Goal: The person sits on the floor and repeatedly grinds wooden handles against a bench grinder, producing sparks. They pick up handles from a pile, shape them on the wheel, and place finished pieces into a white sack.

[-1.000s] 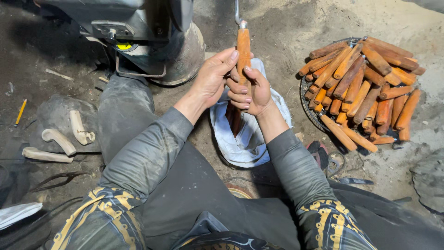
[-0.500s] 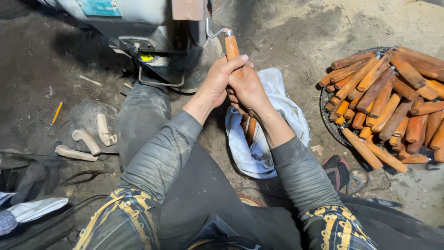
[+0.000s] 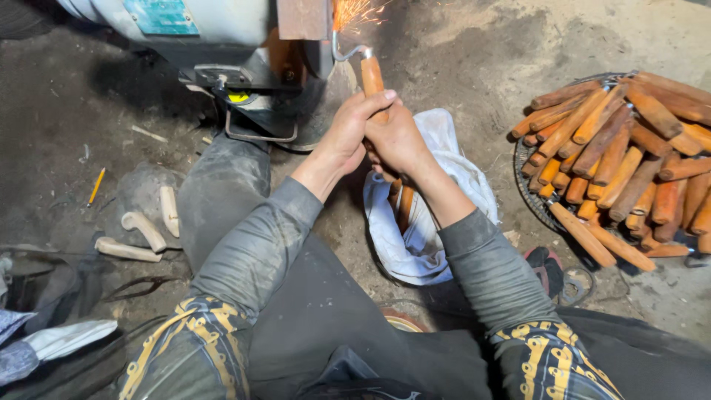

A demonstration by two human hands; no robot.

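Orange wood is what my hands are wrapped around: a tool with a wooden handle point(image 3: 372, 80) and a thin curved metal tip, raised so that the tip meets the grinding machine point(image 3: 244, 44) just above, where a spray of sparks point(image 3: 354, 13) flies off. I hold it two-handed, I judge, to keep the tip steady against the wheel and my fingers well below the sparks. My left hand point(image 3: 348, 133) is closed around the lower handle, fingers curled over the front; my right hand point(image 3: 396, 137) is closed too, pressed against the left and gripping the same handle from the other side. Whether the tip truly touches the wheel or sits just short I cannot say, since the machine's housing hides the contact. Below the machine, right under my hands, a white cloth bag point(image 3: 429, 215) lies open on the dirt floor with a couple more orange handles showing inside, close for reaching. To the right of the machine, well apart, a round wire basket point(image 3: 529, 196) carries a heap of similar wooden handles point(image 3: 622, 155). To the lower left of the machine lie pale unfinished handles point(image 3: 141, 230) and a yellow pencil point(image 3: 96, 185).
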